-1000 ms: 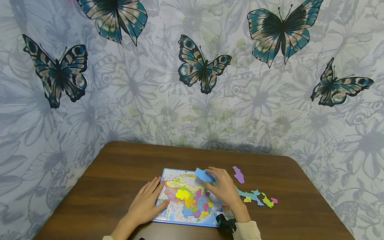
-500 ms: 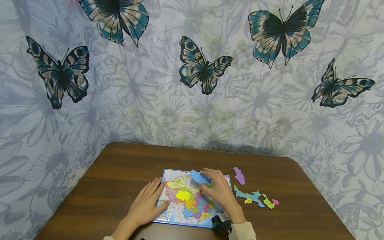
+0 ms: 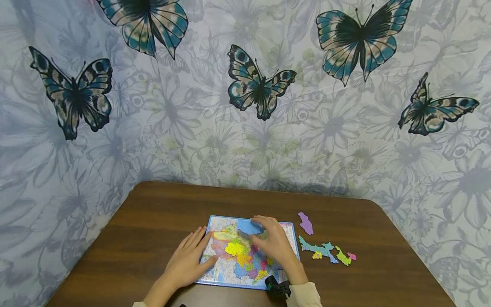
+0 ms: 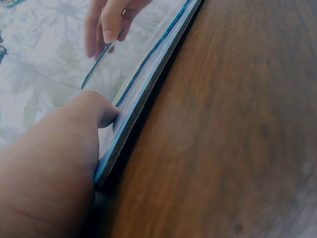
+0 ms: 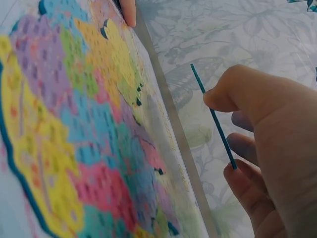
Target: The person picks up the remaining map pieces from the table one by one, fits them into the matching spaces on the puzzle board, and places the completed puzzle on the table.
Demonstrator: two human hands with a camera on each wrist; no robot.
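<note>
A map puzzle board (image 3: pixel 220 277) with a blue rim lies on the table, many coloured pieces set in it. My left hand (image 3: pixel 189 258) rests on its left edge, fingers straight; in the left wrist view the thumb (image 4: pixel 106 111) presses near the rim. Over the upper part of the board, my right hand (image 3: pixel 274 241) pinches a blue puzzle piece (image 3: pixel 247 225). The right wrist view shows that piece (image 5: pixel 220 129) edge-on between thumb and fingers, raised off the board. My right fingers and palm cover part of the map in the head view.
Right of the board lie loose pieces: a purple one (image 3: pixel 305 223), a long blue one (image 3: pixel 312 247), a small yellow one (image 3: pixel 317 255), a green one (image 3: pixel 343 256) and a pink one (image 3: pixel 351 256). A butterfly-print cloth (image 3: pixel 245 149) hangs behind the brown table (image 3: pixel 153 213).
My right hand has moved left across the board, carrying the blue puzzle piece from the upper right towards the upper middle. My left hand has stayed in place.
</note>
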